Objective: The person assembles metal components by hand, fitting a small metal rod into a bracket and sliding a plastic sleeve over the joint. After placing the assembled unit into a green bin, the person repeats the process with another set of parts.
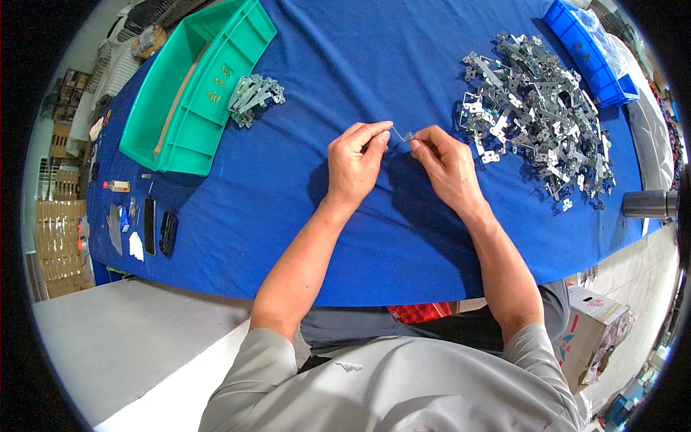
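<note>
Between my two hands, above the blue cloth, is a small thin metal bracket (409,137). My left hand (356,162) pinches one end of it between thumb and forefinger. At the other end, the thumb and fingertips of my right hand (450,169) are closed on it and cover part of its shape. A large heap of loose metal brackets (536,108) lies to the right of my right hand. To the left, a smaller stack of similar metal pieces (254,97) lies against the green bin, most of them side by side.
A green plastic bin (194,133) stands at the back left, a blue crate (586,57) at the far right. Near the left edge of the blue cloth (389,266) lie a phone (150,226), a black case (168,234) and a small bottle (117,186). A metal cylinder (644,204) sits at the right edge.
</note>
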{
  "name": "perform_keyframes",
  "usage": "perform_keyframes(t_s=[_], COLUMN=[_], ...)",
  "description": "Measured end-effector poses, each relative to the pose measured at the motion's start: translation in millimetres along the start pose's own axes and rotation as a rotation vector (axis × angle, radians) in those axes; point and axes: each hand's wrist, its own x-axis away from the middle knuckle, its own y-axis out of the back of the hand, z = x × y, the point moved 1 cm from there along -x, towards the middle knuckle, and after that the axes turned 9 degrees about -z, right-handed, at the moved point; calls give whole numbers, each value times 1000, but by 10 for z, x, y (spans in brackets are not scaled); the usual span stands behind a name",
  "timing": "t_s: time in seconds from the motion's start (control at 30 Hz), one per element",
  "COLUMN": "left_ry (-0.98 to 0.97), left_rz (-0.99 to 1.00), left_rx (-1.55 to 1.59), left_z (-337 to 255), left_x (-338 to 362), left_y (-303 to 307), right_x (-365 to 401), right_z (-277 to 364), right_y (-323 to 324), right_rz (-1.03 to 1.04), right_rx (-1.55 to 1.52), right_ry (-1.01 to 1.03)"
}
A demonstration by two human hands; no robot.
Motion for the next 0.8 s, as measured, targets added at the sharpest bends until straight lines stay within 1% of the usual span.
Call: perform_keyframes(t_s=[0.03, 0.17, 0.27, 0.37, 0.47, 0.57, 0.67, 0.77, 0.8], left_ry=[-78, -94, -144, -200, -248, -234, -204, -196, -206], left_rz=[-4, -18, -18, -11, -2, 19, 34, 35, 37], left_rx=[-36, -62, -108, -129, -117, -108, -104, -116, -123], left_z=[-4, -36, -80, -89, -95, -106, -130, -148, -147], left_x=[-3, -3, -13, -10, -2, 5, 8, 14, 23], left_y=[-2, -11, -12, -18, -27, -28, -30, -37, -36], right_x=[-4, -6, -9, -3, -12, -17, -69, -11, 1], right_z=[11, -5, -74, -29, -59, -39, -100, -102, -78], right_y=[12, 8, -50, -40, -8, -7, -10, -42, -32], right_rz=[-2, 0, -80, -48, -5, -123, -218, -106, -113], right_rx=[30, 31, -85, -117, -23, 65, -22, -238, -221], right_ry=[-5, -107, -58, -80, -69, 133, 246, -77, -75])
